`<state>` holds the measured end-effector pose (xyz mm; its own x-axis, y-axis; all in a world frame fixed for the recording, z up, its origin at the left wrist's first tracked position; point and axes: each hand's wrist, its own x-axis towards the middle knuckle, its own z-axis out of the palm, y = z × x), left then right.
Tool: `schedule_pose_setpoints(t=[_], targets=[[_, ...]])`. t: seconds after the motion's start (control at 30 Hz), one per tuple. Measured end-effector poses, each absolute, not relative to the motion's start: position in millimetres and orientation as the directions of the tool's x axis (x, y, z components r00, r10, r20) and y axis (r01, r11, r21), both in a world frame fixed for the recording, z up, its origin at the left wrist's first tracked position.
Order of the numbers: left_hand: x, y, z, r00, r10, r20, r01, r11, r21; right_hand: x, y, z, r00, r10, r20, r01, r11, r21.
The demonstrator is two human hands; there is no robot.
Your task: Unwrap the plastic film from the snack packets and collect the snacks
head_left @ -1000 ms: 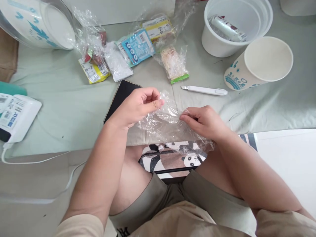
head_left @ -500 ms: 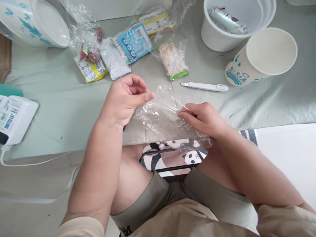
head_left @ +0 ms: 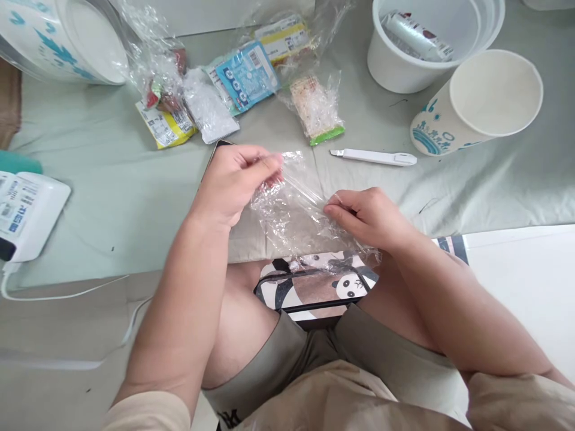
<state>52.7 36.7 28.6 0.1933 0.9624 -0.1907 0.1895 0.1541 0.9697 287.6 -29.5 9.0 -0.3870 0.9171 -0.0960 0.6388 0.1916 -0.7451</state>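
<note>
A crumpled sheet of clear plastic wrap [head_left: 296, 209] is stretched between my two hands at the near edge of the table. My left hand [head_left: 238, 179] pinches its upper left corner with closed fingers. My right hand [head_left: 371, 215] pinches the right side, fingers pressed together. A dark phone [head_left: 214, 149] lies mostly hidden under my left hand. The wrap's lower edge hangs over a panda-patterned bag [head_left: 314, 284] between my knees.
Several wrapped snack packets [head_left: 245, 75] lie at the back of the pale green tablecloth [head_left: 112, 185]. A white utility knife [head_left: 372, 157] lies beside a tipped paper cup [head_left: 476, 102] and a white bowl [head_left: 417, 42]. A white device [head_left: 27, 209] with a cable sits at left.
My left hand opened and lifted off the wrap, then came back down and pinched its upper corner again. My right hand kept its hold and barely moved.
</note>
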Motion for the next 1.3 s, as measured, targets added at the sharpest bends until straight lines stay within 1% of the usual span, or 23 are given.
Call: schedule_pose_setpoints(t=[0.1, 0.17, 0.2, 0.27, 0.3, 0.37, 0.43, 0.47, 0.53, 0.6, 0.63, 0.67, 0.73, 0.8, 0.87, 0.93, 0.97, 1.0, 1.03, 1.1, 1.13, 1.2, 1.3], targets=[[52.4, 40.4, 30.6, 0.012, 0.987, -0.159, -0.030, 0.159, 0.987, 288.7, -29.6, 8.2, -0.392, 0.914, -0.104, 0.657, 0.199, -0.727], [51.1, 41.6, 33.5, 0.035, 0.973, -0.228, -0.061, 0.230, 0.971, 288.6, -30.0, 7.3, -0.410, 0.903, -0.126, 0.690, 0.216, -0.691], [50.8, 41.4, 35.0, 0.097, 0.954, -0.284, -0.036, 0.288, 0.957, 288.2, -30.4, 6.9, -0.418, 0.897, -0.142, 0.711, 0.226, -0.665], [51.6, 40.0, 37.4, 0.251, 0.879, -0.406, 0.088, 0.397, 0.914, 286.7, -31.6, 6.3, -0.427, 0.888, -0.169, 0.754, 0.246, -0.609], [52.8, 39.3, 38.0, 0.308, 0.835, -0.455, 0.167, 0.424, 0.890, 285.9, -32.3, 6.1, -0.431, 0.884, -0.180, 0.771, 0.257, -0.583], [55.7, 39.2, 38.3, 0.347, 0.791, -0.503, 0.270, 0.430, 0.862, 284.5, -33.6, 5.9, -0.443, 0.875, -0.196, 0.788, 0.277, -0.549], [57.7, 41.8, 38.5, 0.294, 0.836, -0.463, 0.238, 0.405, 0.883, 284.4, -34.3, 5.9, -0.454, 0.869, -0.196, 0.785, 0.287, -0.549], [57.7, 43.9, 38.9, 0.222, 0.887, -0.405, 0.168, 0.375, 0.912, 285.0, -34.3, 5.8, -0.458, 0.869, -0.187, 0.777, 0.289, -0.559], [56.2, 48.5, 39.8, 0.001, 0.969, -0.246, -0.025, 0.246, 0.969, 287.4, -33.9, 6.1, -0.460, 0.875, -0.153, 0.750, 0.291, -0.594], [53.9, 51.3, 39.5, -0.155, 0.978, -0.141, -0.160, 0.116, 0.980, 290.8, -33.2, 7.4, -0.462, 0.881, -0.106, 0.705, 0.292, -0.646], [53.0, 51.5, 38.5, -0.151, 0.980, -0.131, -0.185, 0.102, 0.977, 292.4, -33.0, 8.6, -0.463, 0.883, -0.079, 0.675, 0.293, -0.678], [52.3, 50.9, 36.9, -0.084, 0.986, -0.146, -0.181, 0.128, 0.975, 294.0, -33.0, 10.2, -0.459, 0.887, -0.054, 0.644, 0.290, -0.708], [51.3, 48.7, 33.2, 0.153, 0.961, -0.228, -0.108, 0.246, 0.963, 296.2, -33.5, 13.9, -0.453, 0.891, -0.016, 0.585, 0.284, -0.759], [49.9, 47.0, 30.9, 0.371, 0.880, -0.298, -0.039, 0.335, 0.941, 297.0, -34.7, 17.2, -0.467, 0.884, 0.001, 0.533, 0.282, -0.798], [48.0, 47.1, 31.5, 0.545, 0.763, -0.348, 0.011, 0.408, 0.913, 296.7, -35.9, 18.9, -0.506, 0.863, 0.008, 0.481, 0.289, -0.827], [46.5, 48.5, 34.0, 0.646, 0.653, -0.395, 0.138, 0.409, 0.902, 296.5, -36.4, 19.1, -0.542, 0.840, 0.018, 0.436, 0.299, -0.849], [46.1, 49.3, 35.0, 0.646, 0.643, -0.411, 0.213, 0.365, 0.906, 296.7, -36.3, 19.0, -0.547, 0.837, 0.020, 0.424, 0.298, -0.855], [45.9, 50.0, 35.6, 0.601, 0.691, -0.402, 0.261, 0.307, 0.915, 297.1, -35.9, 19.0, -0.538, 0.842, 0.018, 0.422, 0.288, -0.860], [45.8, 50.6, 35.4, 0.517, 0.775, -0.363, 0.274, 0.252, 0.928, 297.8, -35.2, 19.2, -0.515, 0.857, 0.011, 0.428, 0.268, -0.863], [45.6, 51.9, 33.3, 0.286, 0.930, -0.232, 0.201, 0.179, 0.963, 299.3, -33.4, 20.9, -0.434, 0.901, -0.018, 0.450, 0.199, -0.871], [45.3, 52.7, 31.7, 0.177, 0.968, -0.177, 0.137, 0.153, 0.979, 299.8, -32.5, 22.1, -0.390, 0.920, -0.031, 0.450, 0.161, -0.878], [44.1, 54.6, 29.2, 0.072, 0.990, -0.121, 0.030, 0.119, 0.992, 300.0, -31.1, 24.9, -0.326, 0.944, -0.056, 0.428, 0.095, -0.899], [42.0, 56.1, 30.4, 0.056, 0.993, -0.101, -0.139, 0.108, 0.984, 298.7, -30.5, 27.6, -0.262, 0.958, -0.113, 0.384, -0.004, -0.924]])
